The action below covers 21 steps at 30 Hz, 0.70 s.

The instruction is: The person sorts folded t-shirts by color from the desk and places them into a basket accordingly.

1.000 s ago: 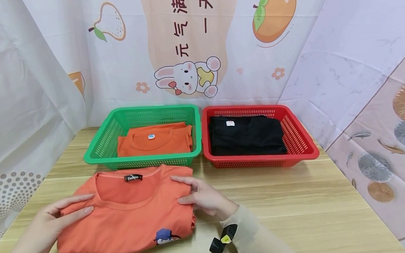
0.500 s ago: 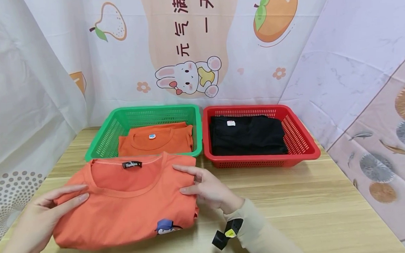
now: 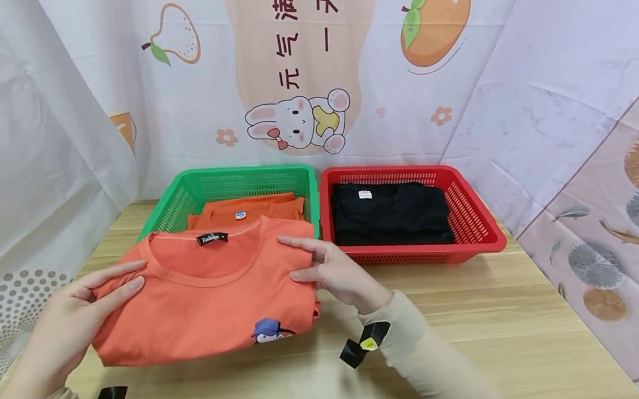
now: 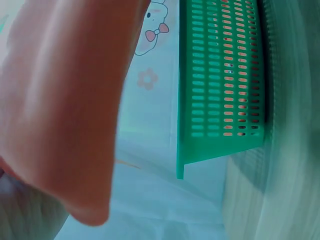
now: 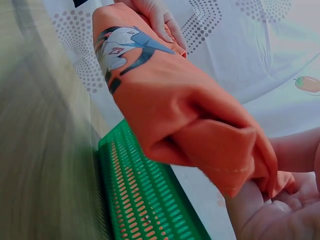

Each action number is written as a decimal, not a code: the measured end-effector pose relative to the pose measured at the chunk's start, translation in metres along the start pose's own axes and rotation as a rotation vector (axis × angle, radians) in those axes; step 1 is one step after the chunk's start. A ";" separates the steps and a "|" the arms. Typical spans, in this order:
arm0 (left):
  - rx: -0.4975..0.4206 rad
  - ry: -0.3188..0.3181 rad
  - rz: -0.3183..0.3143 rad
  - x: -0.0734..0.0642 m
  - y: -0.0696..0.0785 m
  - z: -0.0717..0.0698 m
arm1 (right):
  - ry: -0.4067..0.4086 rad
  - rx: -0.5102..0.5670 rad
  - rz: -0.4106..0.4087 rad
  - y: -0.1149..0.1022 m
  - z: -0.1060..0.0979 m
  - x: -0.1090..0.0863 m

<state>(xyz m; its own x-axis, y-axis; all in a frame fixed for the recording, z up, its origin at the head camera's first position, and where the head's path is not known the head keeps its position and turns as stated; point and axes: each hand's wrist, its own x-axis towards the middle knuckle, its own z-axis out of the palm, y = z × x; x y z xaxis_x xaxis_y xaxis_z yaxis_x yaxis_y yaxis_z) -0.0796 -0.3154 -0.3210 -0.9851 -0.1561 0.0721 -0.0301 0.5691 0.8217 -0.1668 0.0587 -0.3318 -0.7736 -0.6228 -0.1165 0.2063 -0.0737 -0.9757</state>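
A folded orange T-shirt (image 3: 211,299), with a black neck label and a blue-capped print, is held above the table in the head view. My left hand (image 3: 68,320) grips its left side, thumb and fingers on the front. On the opposite side my right hand (image 3: 341,273) pinches the folded edge. The right wrist view shows the shirt's (image 5: 195,120) bunched layers between thumb and fingers (image 5: 295,155). Behind it, partly covered, the green basket (image 3: 162,212) contains a folded orange shirt (image 3: 277,210). A blurred shape fills the left side of the left wrist view.
To the right of the green basket stands a red basket (image 3: 475,216) with folded black clothing (image 3: 392,214) in it. Both rest on a wooden table (image 3: 491,329). A printed cloth (image 3: 391,113) hangs behind them.
Both hands have lifted the orange T-shirt and carried it forward towards the green basket. Its collar now overlaps that basket's front rim. The baskets have stayed in place.
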 end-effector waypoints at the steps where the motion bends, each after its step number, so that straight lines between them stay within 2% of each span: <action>1: 0.019 0.004 0.008 0.002 0.001 0.000 | 0.002 0.003 0.000 -0.002 -0.001 0.001; 6: 0.034 0.024 0.078 0.012 0.010 0.003 | 0.017 -0.004 -0.017 -0.012 -0.005 0.006; 10: 0.053 0.053 0.110 0.020 0.018 0.005 | 0.048 -0.027 -0.028 -0.018 -0.008 0.012; 12: 0.013 0.072 0.111 0.025 0.022 0.006 | 0.068 -0.027 -0.025 -0.022 -0.009 0.015; 14: -0.072 0.092 0.113 0.030 0.025 0.008 | 0.096 -0.019 -0.018 -0.025 -0.011 0.018; 19: -0.490 0.099 0.076 0.042 0.032 0.012 | 0.178 -0.005 -0.052 -0.029 -0.015 0.026; 21: -0.601 0.105 0.046 0.045 0.035 0.013 | 0.211 -0.004 -0.074 -0.030 -0.016 0.028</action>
<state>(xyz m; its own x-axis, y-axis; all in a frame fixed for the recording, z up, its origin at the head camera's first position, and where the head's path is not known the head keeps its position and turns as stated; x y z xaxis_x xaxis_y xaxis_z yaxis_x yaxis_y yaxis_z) -0.1277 -0.2918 -0.2964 -0.9604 -0.2380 0.1450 0.1427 0.0273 0.9894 -0.2045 0.0558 -0.3092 -0.8950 -0.4388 -0.0800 0.1419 -0.1102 -0.9837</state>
